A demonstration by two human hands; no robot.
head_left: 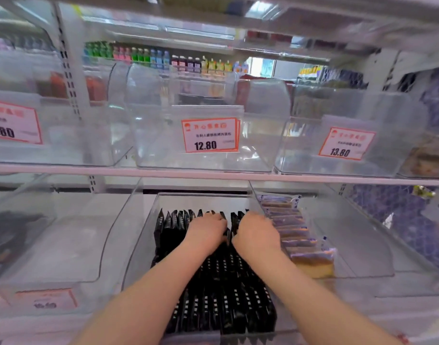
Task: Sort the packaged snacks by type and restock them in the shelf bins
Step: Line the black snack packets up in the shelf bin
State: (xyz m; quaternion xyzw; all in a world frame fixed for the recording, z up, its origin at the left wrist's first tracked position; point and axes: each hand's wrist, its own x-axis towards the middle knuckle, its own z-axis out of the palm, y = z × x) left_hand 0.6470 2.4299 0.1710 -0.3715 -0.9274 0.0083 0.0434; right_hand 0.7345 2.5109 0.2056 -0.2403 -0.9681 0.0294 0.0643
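Black packets (213,282) stand in rows, nearly filling the middle clear bin (143,220) on the lower shelf; cake slices (295,235) line the next bin. Upper bins (163,145) look mostly empty, so restocking seems unfinished. Left hand (207,231) and right hand (255,231), palms down, fingers curled, press among the back packets.

2 shelves stand one above the other. On the lower shelf, the middle bin (148,220) holds rows of upright packets (223,290) from front to back. Both hands rest on the packets toward the back, the left hand (206,232) just beside the right hand (257,232). The bin to the right (363,245) holds a row of cake packs (295,235) along its left wall. On the upper shelf, 3 bins each carry a price tag (209,135) at the front.
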